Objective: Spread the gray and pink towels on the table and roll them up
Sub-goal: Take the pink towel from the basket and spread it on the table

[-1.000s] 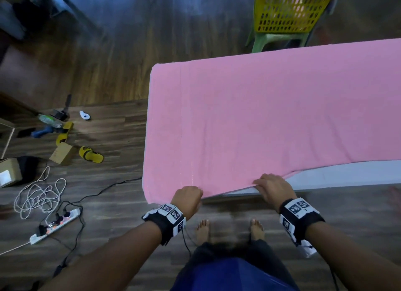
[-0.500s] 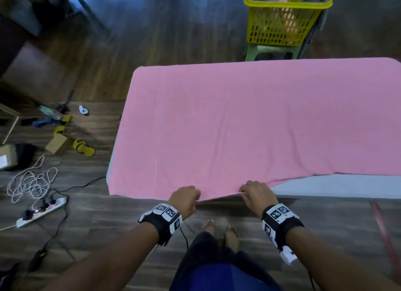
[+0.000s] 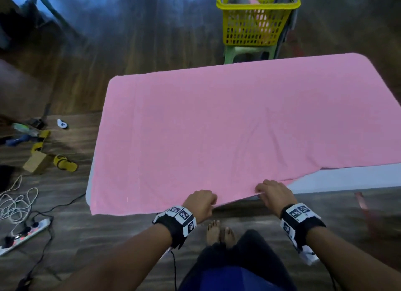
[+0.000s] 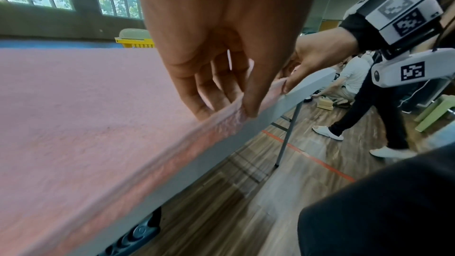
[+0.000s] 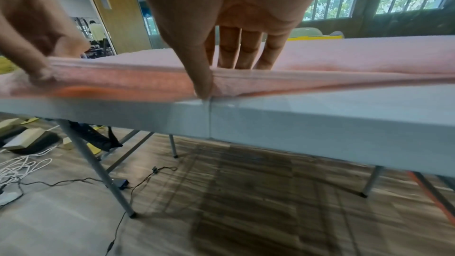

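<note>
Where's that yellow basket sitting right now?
In the head view, the yellow basket sits on a green stool on the floor, just beyond the table's far edge and the spread pink towel.

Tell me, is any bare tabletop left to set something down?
Only a pale strip of the white folding table, between the pink terry towel's near edge and the table's front edge, right of the right hand. The towel covers the rest; the left hand crowds the near edge too.
</note>
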The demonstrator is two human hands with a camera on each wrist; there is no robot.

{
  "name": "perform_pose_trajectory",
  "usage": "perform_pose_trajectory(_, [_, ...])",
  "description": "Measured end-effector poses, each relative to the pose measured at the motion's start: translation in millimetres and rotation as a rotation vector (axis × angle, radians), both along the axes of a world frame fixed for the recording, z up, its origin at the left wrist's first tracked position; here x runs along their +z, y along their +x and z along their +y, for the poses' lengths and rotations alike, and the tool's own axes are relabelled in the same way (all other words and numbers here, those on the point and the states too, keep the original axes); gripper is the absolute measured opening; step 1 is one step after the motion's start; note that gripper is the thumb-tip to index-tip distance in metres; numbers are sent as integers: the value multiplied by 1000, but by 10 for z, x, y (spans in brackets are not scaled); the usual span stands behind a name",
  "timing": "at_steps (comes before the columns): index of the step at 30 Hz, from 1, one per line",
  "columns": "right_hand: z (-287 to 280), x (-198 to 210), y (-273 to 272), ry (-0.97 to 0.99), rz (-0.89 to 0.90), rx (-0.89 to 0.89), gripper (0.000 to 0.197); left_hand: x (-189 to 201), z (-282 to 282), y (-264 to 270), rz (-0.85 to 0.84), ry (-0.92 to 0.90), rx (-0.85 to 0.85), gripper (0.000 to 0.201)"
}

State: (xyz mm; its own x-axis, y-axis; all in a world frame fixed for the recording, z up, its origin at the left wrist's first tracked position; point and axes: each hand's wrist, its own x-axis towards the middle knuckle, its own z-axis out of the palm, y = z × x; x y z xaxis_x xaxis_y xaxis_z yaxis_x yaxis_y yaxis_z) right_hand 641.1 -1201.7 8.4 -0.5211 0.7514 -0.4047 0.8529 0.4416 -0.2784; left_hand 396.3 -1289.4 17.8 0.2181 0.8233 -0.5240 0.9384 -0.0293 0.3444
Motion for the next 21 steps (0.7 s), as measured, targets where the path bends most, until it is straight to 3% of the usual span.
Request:
perform_pose_trajectory(2, [-9,0,118,-6,47,-24,15,-18,29,57,-6,2,11,14])
perform_pose_trajectory(6, [-33,-85,180,18,130,14,11,-68,242,507,-101,107,-4,37])
perform_pose_trajectory(10, [86,-130,249,53,190,108,19,-75,530,980,-77,64,28,19])
perform_pose_trajectory(14, [365,-148,705,3,137,45,6,-82,576,1002,12,-55,32,9])
perform_pose_trajectory(17, [487,-119,1002,-42,138,111,14,-80,560,1098,50,10,80,17])
perform_pose_trajectory(21, [503,-66,1079,-76,161,217,21,-92,697,1742,-115,94,190,29])
